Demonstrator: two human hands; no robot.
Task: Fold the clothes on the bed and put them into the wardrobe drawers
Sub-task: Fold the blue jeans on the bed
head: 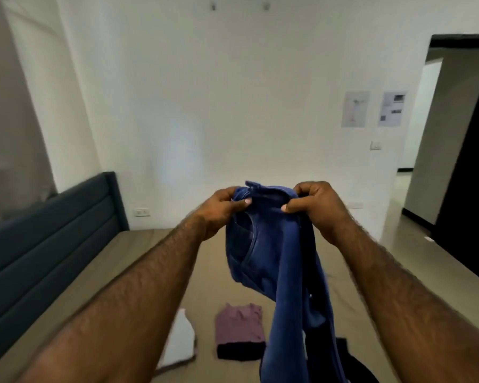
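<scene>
**Blue jeans lifted for folding; some pieces folded, none put away**

Head view: both arms reach forward over the bed (227, 261), which carries a tan sheet. The left hand (221, 210) and the right hand (315, 205) each pinch the top edge of a pair of blue jeans (277, 261), thumbs pressed on the near side and fingers curled behind the cloth. The two hands sit close together at the waistband, so the garment hangs bunched and twisted. One long leg of it trails down to the bottom of the frame. The jeans are held up in the air, clear of the sheet at the top; whether the lower end touches the bed I cannot tell.

On the sheet below lie three other pieces. A folded mauve shirt (239, 323) rests on top of a folded black garment (241, 352), and just to their left lies a white garment (179, 341), flat and apparently folded. A further dark piece (354, 366) lies at the lower right, partly hidden by the jeans, and looks unfolded.

Judging from this, the folding is partly done: the small stack looks finished, the jeans are only now being straightened, and the dark piece seems to wait its turn. No wardrobe or drawer shows here, so the putting-away step appears wholly ahead.
</scene>
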